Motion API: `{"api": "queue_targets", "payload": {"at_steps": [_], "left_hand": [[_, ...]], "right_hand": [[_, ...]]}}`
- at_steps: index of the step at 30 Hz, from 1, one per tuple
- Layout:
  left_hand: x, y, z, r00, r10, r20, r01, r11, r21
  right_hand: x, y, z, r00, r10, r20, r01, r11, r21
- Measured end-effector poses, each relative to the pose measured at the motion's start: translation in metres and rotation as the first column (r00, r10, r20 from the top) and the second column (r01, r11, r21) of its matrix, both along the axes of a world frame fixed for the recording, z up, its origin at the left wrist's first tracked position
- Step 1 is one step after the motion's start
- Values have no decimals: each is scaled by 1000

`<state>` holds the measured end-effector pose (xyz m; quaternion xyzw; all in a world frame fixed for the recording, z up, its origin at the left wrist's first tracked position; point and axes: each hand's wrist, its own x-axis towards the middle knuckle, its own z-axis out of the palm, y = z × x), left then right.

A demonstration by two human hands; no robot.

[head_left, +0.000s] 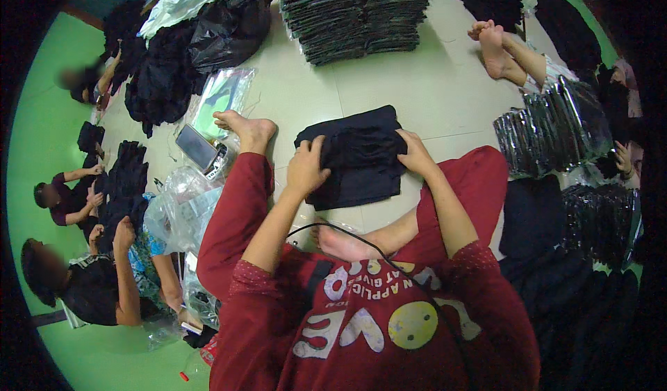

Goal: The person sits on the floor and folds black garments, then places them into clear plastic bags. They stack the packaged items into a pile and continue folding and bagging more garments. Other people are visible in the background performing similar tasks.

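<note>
A folded black garment (361,158) lies on the floor between my legs, its top layer wrinkled. My left hand (309,168) grips its left side, the fingers bent over the cloth and the thumb pointing inward. At the opposite edge my right hand (417,156) holds the side, with some fingertips hidden. Beyond the garment, a tall stack of black garments in clear plastic bags (356,19) stands on the floor.
Left of me are a phone (196,146), clear plastic bags (184,196) and black cloth heaps (160,78). More bagged black garments (552,130) are piled at the right, beside dark cloth (531,214). Other people sit along both sides; one person's bare feet (493,50) reach in at upper right.
</note>
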<state>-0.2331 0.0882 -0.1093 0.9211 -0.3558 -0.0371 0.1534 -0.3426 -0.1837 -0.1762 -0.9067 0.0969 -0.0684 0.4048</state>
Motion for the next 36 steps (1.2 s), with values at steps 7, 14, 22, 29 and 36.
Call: {"api": "queue_targets", "payload": {"at_steps": [7,14,22,29,36], "left_hand": [[56,19,95,915,259,309,-317,936,153],[38,54,248,979,179,95,-95,821,-563],[9,83,333,956,31,-291,-216,747,-629],[76,78,322,952,175,-251,-270,868,-418],[7,82,368,962,242,129,-137,830,-540]], "right_hand": [[27,-28,99,944,316,97,-269,904,-333],[44,-54,286,680,562,471,-282,794,-539],[19,-69,351,707,551,442,-454,834,-314],[124,-56,322,799,555,231,-385,768,-512],[190,-70,362,747,462,478,-285,872,-398]]}}
